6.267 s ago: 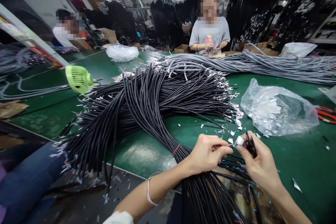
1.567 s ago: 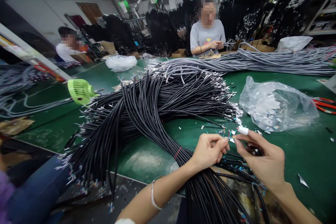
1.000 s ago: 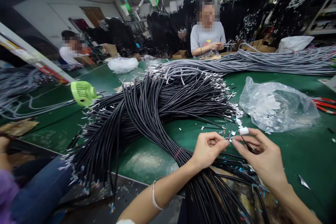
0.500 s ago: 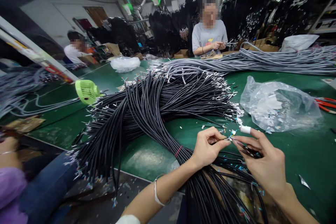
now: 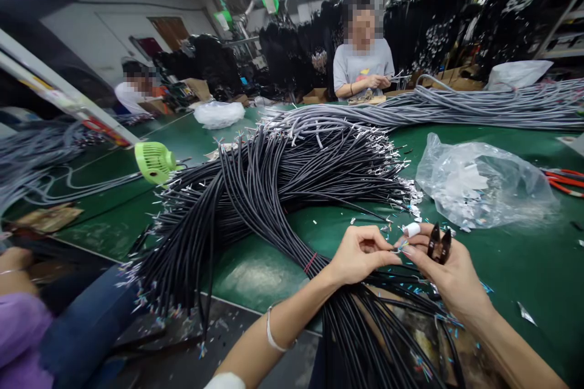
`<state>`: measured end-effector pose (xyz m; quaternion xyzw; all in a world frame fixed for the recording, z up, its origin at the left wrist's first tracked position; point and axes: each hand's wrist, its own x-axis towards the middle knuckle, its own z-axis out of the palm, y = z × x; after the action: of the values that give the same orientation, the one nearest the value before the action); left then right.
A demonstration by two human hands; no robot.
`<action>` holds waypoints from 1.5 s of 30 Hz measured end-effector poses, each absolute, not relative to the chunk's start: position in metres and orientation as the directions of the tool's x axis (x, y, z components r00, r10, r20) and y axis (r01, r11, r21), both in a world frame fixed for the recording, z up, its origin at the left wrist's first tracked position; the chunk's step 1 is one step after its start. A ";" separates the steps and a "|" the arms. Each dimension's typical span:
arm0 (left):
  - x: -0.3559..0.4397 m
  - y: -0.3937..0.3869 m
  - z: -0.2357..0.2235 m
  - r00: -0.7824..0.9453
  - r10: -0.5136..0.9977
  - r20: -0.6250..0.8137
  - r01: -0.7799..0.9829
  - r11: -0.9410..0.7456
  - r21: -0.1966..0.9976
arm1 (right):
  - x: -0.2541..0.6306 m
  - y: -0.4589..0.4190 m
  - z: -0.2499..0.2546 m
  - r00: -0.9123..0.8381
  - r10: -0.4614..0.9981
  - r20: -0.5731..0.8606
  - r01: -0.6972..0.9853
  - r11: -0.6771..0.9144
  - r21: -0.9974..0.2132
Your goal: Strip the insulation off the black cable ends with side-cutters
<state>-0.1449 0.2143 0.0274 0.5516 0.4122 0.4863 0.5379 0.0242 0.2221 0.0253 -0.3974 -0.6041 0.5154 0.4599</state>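
Note:
My left hand [image 5: 362, 255] pinches the end of a black cable between thumb and forefinger. Thin coloured wires [image 5: 402, 247], blue and yellow among them, stick out of that end. My right hand [image 5: 449, 267] is closed, with thumb and forefinger at these wires. Tucked in its fingers is a small dark tool with two pointed tips [image 5: 438, 244], like snips; its handles are hidden. White tape [image 5: 412, 230] wraps one right fingertip. Below my hands runs a bundle of black cables [image 5: 298, 249], tied with a red band [image 5: 310, 262].
A big heap of black cables [image 5: 314, 170] with bared ends lies on the green table [image 5: 255, 273]. Grey cables [image 5: 456, 110] stretch behind. A clear plastic bag of scraps [image 5: 483, 182], red-handled pliers [image 5: 566, 179] and a green fan [image 5: 155, 163] stand around. Co-workers sit across and at left.
My right hand has turned, its fingers curling in, so the tool's dark tips now point upward. Its thumb and forefinger stay at the wires. My left hand has hardly moved.

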 end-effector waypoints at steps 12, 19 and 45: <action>-0.153 0.204 0.033 0.035 0.836 0.548 0.393 -0.516 0.761 | 0.026 0.223 0.027 -0.219 0.967 0.127 0.337 0.197 -0.920; -0.158 0.206 0.034 -0.037 0.854 0.518 0.301 -0.485 0.821 | 0.027 0.222 0.030 -0.352 0.901 0.253 0.404 0.391 -0.827; -0.150 0.201 0.033 -0.023 0.769 0.639 0.489 -0.549 0.678 | 0.024 0.217 0.037 -0.315 0.879 0.359 0.400 0.466 -0.789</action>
<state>-0.1503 0.2010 0.0325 0.6873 0.4576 0.5495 0.1275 0.0236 0.2166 0.0367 -0.4237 -0.7548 0.2961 0.4039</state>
